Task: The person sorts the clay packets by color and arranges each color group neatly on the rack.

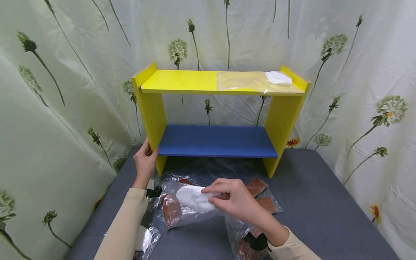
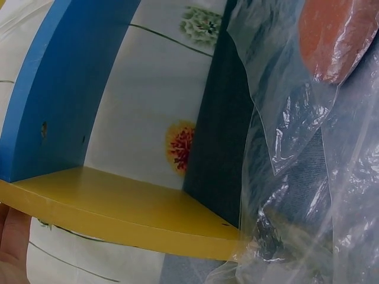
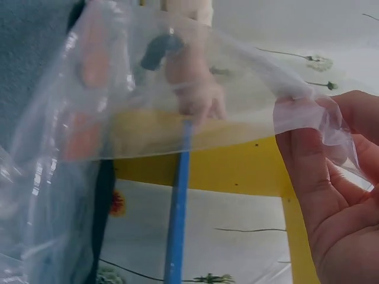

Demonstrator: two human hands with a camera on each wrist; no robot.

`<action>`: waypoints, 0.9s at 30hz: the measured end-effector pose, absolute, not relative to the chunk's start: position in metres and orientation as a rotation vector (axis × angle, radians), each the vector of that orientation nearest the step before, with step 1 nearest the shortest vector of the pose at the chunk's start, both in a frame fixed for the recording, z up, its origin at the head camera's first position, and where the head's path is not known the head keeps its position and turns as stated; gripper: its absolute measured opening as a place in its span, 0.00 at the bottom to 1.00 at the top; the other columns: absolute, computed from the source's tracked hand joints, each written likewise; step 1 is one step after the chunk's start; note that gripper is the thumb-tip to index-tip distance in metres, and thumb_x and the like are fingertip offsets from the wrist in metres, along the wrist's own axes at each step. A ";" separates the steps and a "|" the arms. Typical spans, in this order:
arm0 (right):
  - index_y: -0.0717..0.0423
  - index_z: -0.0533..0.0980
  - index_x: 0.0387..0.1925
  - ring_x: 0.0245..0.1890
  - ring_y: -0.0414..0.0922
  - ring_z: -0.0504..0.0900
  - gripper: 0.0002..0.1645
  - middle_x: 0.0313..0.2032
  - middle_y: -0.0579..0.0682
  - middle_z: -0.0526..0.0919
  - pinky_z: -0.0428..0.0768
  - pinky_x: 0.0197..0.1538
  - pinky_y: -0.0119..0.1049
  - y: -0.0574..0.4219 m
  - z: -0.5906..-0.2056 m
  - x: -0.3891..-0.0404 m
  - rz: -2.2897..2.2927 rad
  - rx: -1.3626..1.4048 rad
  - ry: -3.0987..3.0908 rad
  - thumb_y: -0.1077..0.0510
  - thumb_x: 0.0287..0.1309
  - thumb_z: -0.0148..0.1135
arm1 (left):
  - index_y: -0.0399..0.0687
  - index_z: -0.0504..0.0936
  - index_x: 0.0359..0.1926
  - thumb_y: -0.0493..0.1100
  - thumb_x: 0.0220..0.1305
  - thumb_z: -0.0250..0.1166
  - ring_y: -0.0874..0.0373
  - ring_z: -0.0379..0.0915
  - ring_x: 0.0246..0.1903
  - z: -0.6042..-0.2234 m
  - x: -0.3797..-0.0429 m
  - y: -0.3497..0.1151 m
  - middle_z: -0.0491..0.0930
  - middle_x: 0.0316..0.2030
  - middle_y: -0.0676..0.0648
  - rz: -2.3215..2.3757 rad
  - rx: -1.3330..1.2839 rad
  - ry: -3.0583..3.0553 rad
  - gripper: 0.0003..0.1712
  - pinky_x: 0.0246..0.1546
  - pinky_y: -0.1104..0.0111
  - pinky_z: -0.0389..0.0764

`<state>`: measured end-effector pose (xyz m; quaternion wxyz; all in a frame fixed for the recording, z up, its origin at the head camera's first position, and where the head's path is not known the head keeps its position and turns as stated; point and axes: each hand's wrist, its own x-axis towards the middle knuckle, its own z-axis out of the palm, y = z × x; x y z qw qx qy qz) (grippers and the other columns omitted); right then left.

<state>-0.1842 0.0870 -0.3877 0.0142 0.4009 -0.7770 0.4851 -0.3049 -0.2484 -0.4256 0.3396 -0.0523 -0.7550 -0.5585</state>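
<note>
A small yellow shelf unit [image 1: 212, 91] with a blue lower board [image 1: 217, 141] stands on the dark surface. My left hand [image 1: 145, 164] grips its left side panel near the blue board, thumb at the front edge and fingers around the outer side. In the left wrist view only a few fingers [image 2: 13, 242] show, against the yellow panel [image 2: 130, 204]. In front of the shelf, my right hand [image 1: 235, 196] pinches a clear plastic bag [image 3: 237, 112] between thumb and fingers. A white, flat, rounded piece [image 1: 195, 198] shows at this bag, beside the hand.
Clear bags with brown pieces [image 1: 171, 210] lie below and in front of the shelf. Another clear bag [image 1: 240, 80] with a white piece [image 1: 278, 77] rests on the yellow top board. At the front left is a bag with something white [image 1: 143, 238]. A flower-patterned curtain [image 1: 65, 119] surrounds the table [image 1: 312, 209].
</note>
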 end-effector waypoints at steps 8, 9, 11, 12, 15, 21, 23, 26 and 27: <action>0.42 0.86 0.51 0.17 0.38 0.69 0.16 0.44 0.38 0.85 0.72 0.22 0.31 0.092 -0.368 -0.186 1.483 1.214 -2.328 0.60 0.64 0.68 | 0.61 0.66 0.74 0.29 0.67 0.64 0.41 0.75 0.59 -0.427 -0.304 -0.247 0.75 0.64 0.38 -1.481 -0.163 -1.971 0.40 0.50 0.68 0.82; 0.43 0.85 0.51 0.17 0.38 0.69 0.16 0.44 0.39 0.85 0.72 0.22 0.31 0.093 -0.365 -0.187 1.471 1.218 -2.313 0.61 0.64 0.68 | 0.61 0.66 0.74 0.29 0.67 0.64 0.42 0.76 0.59 -0.426 -0.304 -0.247 0.75 0.64 0.39 -1.477 -0.161 -1.969 0.40 0.50 0.69 0.82; 0.43 0.85 0.51 0.19 0.38 0.71 0.16 0.45 0.39 0.84 0.73 0.23 0.31 0.094 -0.360 -0.189 1.455 1.222 -2.292 0.61 0.64 0.67 | 0.61 0.67 0.74 0.29 0.67 0.64 0.45 0.77 0.58 -0.426 -0.306 -0.246 0.76 0.63 0.41 -1.474 -0.164 -1.963 0.40 0.50 0.69 0.81; 0.42 0.85 0.51 0.20 0.37 0.73 0.17 0.45 0.39 0.84 0.74 0.23 0.31 0.094 -0.356 -0.190 1.449 1.220 -2.286 0.62 0.64 0.67 | 0.63 0.67 0.74 0.29 0.67 0.64 0.45 0.77 0.58 -0.427 -0.309 -0.246 0.76 0.63 0.42 -1.478 -0.167 -1.959 0.40 0.50 0.69 0.81; 0.42 0.85 0.52 0.24 0.38 0.77 0.17 0.46 0.39 0.84 0.78 0.25 0.32 0.093 -0.345 -0.192 1.441 1.223 -2.259 0.62 0.64 0.68 | 0.64 0.67 0.73 0.29 0.67 0.64 0.46 0.76 0.59 -0.430 -0.317 -0.248 0.76 0.64 0.44 -1.493 -0.187 -1.937 0.40 0.49 0.71 0.81; 0.42 0.84 0.50 0.17 0.37 0.71 0.16 0.44 0.38 0.84 0.73 0.21 0.32 0.090 -0.325 -0.195 1.404 1.242 -2.174 0.63 0.64 0.67 | 0.61 0.67 0.74 0.30 0.67 0.64 0.44 0.77 0.58 -0.424 -0.309 -0.247 0.76 0.63 0.40 -1.465 -0.186 -1.942 0.38 0.49 0.72 0.81; 0.43 0.84 0.50 0.17 0.37 0.70 0.16 0.43 0.39 0.84 0.72 0.21 0.32 0.089 -0.321 -0.196 1.404 1.246 -2.148 0.63 0.64 0.67 | 0.60 0.67 0.74 0.30 0.67 0.64 0.44 0.77 0.58 -0.425 -0.305 -0.248 0.77 0.62 0.40 -1.451 -0.169 -1.950 0.38 0.50 0.71 0.81; 0.45 0.85 0.49 0.20 0.38 0.74 0.16 0.42 0.40 0.84 0.75 0.23 0.33 0.089 -0.314 -0.196 1.436 1.230 -2.120 0.65 0.63 0.67 | 0.60 0.67 0.74 0.31 0.67 0.65 0.45 0.78 0.57 -0.426 -0.302 -0.248 0.77 0.62 0.41 -1.438 -0.151 -1.964 0.38 0.50 0.69 0.81; 0.47 0.85 0.49 0.20 0.39 0.75 0.16 0.42 0.41 0.84 0.75 0.23 0.33 0.089 -0.310 -0.196 1.446 1.221 -2.110 0.67 0.62 0.67 | 0.60 0.67 0.74 0.31 0.68 0.65 0.45 0.77 0.57 -0.426 -0.302 -0.248 0.77 0.62 0.41 -1.439 -0.152 -1.968 0.38 0.51 0.69 0.81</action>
